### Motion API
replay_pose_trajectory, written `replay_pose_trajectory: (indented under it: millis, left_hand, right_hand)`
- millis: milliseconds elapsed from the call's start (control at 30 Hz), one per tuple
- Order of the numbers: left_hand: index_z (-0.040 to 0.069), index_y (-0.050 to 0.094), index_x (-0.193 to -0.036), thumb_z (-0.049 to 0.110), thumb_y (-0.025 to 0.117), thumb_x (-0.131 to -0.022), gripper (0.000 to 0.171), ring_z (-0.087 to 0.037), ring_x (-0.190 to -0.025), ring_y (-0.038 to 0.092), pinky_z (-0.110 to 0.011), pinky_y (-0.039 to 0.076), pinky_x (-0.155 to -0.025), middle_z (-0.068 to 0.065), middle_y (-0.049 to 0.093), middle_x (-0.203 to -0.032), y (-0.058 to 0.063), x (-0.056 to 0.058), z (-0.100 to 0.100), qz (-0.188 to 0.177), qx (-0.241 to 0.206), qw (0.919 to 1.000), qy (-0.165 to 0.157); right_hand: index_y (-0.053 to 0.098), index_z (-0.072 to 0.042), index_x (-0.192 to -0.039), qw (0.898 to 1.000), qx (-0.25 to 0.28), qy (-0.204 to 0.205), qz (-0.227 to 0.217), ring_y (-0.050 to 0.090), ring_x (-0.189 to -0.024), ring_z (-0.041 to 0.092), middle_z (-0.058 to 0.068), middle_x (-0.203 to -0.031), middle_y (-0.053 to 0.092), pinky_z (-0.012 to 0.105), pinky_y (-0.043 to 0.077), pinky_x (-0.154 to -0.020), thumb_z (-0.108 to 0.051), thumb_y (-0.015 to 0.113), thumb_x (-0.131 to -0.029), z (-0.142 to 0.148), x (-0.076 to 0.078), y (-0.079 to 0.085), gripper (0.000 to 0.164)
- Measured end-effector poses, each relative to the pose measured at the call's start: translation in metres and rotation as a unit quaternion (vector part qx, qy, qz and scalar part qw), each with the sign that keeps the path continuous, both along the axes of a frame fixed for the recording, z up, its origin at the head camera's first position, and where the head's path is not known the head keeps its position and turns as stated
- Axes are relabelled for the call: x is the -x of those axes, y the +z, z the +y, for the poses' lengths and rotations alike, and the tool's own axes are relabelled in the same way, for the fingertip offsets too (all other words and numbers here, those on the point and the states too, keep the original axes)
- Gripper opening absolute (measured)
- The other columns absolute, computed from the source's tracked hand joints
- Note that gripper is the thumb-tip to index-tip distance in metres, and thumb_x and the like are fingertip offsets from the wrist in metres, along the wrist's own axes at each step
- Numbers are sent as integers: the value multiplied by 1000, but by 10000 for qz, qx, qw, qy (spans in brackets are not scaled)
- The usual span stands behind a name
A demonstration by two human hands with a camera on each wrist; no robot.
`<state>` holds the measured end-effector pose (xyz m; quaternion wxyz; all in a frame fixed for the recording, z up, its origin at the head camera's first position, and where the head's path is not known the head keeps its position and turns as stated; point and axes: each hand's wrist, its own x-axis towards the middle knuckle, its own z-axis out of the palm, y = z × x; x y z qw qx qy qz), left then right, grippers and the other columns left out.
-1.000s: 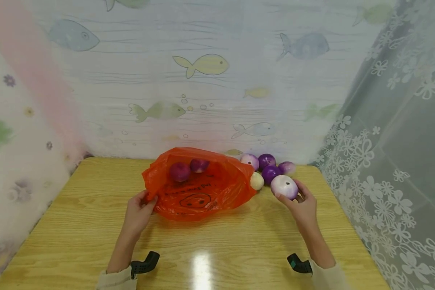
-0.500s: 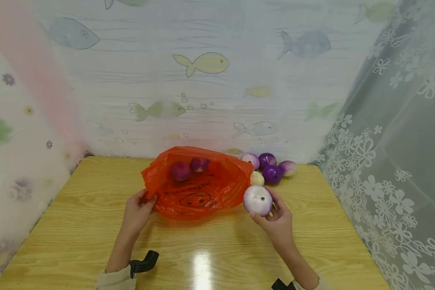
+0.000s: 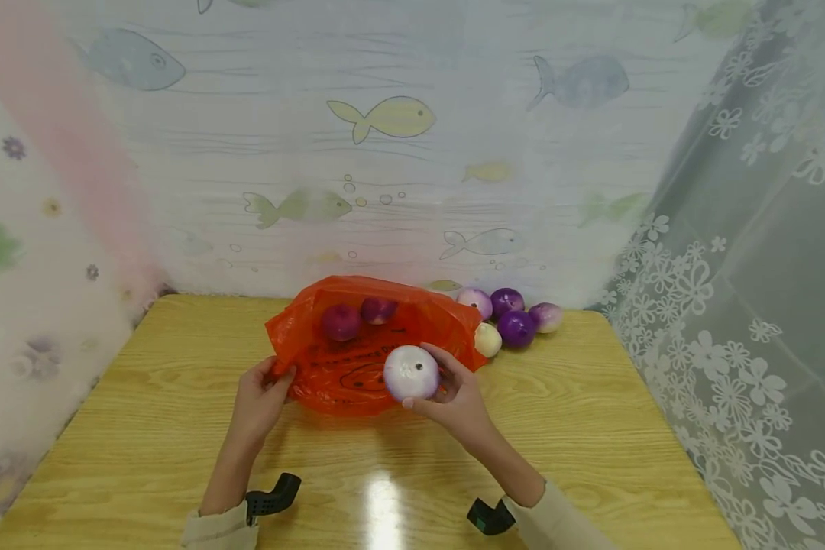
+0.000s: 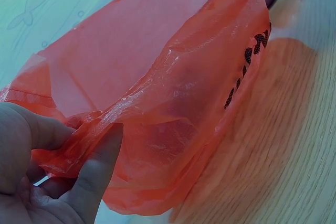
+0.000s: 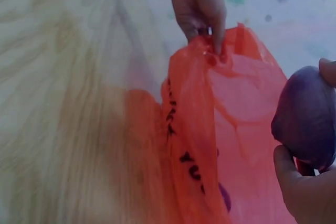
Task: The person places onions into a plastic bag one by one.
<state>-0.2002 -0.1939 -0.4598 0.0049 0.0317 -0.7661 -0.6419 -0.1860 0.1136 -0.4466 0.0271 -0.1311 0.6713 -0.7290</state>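
Observation:
My left hand (image 3: 260,401) pinches the left edge of a red plastic bag (image 3: 447,336), whose mouth gapes toward me. Thumb and fingers nip the gathered film in the left wrist view. Two purple onions (image 3: 341,323) lie inside the bag. A pale white-and-purple onion (image 3: 411,373) is gripped by my right hand (image 3: 461,401), in front of the bag's opening and hiding part of the printed face on it. In the right wrist view the same onion (image 5: 307,119) looks dark purple, held between thumb and fingers beside the bag (image 5: 247,129).
Right of the bag, several purple and pale onions (image 3: 516,329) cluster at the back of the wooden table (image 3: 179,428). A small cream-coloured round vegetable (image 3: 487,340) touches the bag's right side. A fish-patterned curtain (image 3: 385,191) hangs behind the table.
My right hand has carried the pale onion leftward, from beside the cluster to the front of the bag. The left hand keeps its hold on the bag in the same place.

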Motion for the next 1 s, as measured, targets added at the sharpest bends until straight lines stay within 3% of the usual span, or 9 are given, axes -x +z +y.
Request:
replay_pose_trajectory:
  millis: [233, 433, 567, 767, 1000]
  left_hand:
    - [-5, 52, -141, 13, 48, -108, 37, -2, -86, 61, -19, 56, -74, -26, 57, -130, 1, 0, 1, -18, 90, 10000, 25]
    - [-5, 52, -140, 13, 48, -108, 37, -2, -87, 61, -18, 56, -73, -27, 58, -129, 1, -1, 2, 60, 116, 9999, 18]
    - [-5, 51, -140, 13, 48, -108, 37, -1, -87, 61, -18, 56, -74, -27, 58, -129, 1, -2, 2, 69, 133, 9999, 0]
    - [-6, 53, -139, 14, 49, -108, 37, -3, -85, 60, -21, 57, -74, -26, 58, -126, 1, -2, 2, 68, 180, 9998, 43]
    - [-6, 53, -139, 14, 49, -108, 37, -4, -85, 60, -19, 56, -73, -26, 59, -124, 0, -1, 1, 162, 149, 9998, 18]
  right_hand:
    - [52, -13, -147, 9978, -644, 19, -149, 58, -124, 32, 10, -144, 53, 44, 53, -102, -7, 84, -82, -32, 30, 9, 73]
    - [52, -18, -147, 9907, -1348, 105, -143, 57, -120, 29, 5, -144, 53, 43, 54, -101, -16, 85, -82, -58, 54, 15, 73]
    - [48, -10, -149, 9840, -1782, -61, 13, 57, -120, 29, 9, -142, 54, 45, 55, -100, -18, 86, -81, -74, 69, 14, 78]
    - [44, -5, -151, 9828, -1827, -258, 36, 57, -123, 28, 13, -142, 53, 45, 52, -104, -19, 85, -82, -92, 92, 6, 82]
    - [53, -17, -143, 9810, -1848, -348, 466, 56, -126, 22, 4, -137, 57, 39, 47, -110, -22, 87, -80, -105, 115, -4, 72]
